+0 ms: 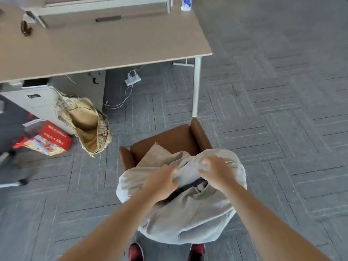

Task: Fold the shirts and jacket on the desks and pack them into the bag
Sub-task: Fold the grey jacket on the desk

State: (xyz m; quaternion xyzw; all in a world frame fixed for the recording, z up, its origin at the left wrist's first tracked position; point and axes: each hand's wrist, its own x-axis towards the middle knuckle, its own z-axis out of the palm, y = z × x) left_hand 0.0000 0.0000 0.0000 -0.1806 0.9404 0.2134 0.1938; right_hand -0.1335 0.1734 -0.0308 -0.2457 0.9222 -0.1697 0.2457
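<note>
A bulky light grey bag (188,219) rests on a brown chair (169,140) in front of me, its mouth facing up. My left hand (162,182) grips the left side of the bag's opening. My right hand (216,171) grips the right side, and pale grey fabric bunches between them. A dark strap or zipper line (188,187) shows inside the gap. A beige folded garment (158,157) lies on the chair seat behind the bag, partly tucked under it. Whether clothes lie inside the bag is hidden.
A beige desk (105,46) stands ahead, its white leg (195,87) near the chair. A camouflage backpack (86,125) lies open on the grey carpet, beside a red box (49,140). A power strip with a cable (131,80) sits under the desk. My red shoes (135,251) show below.
</note>
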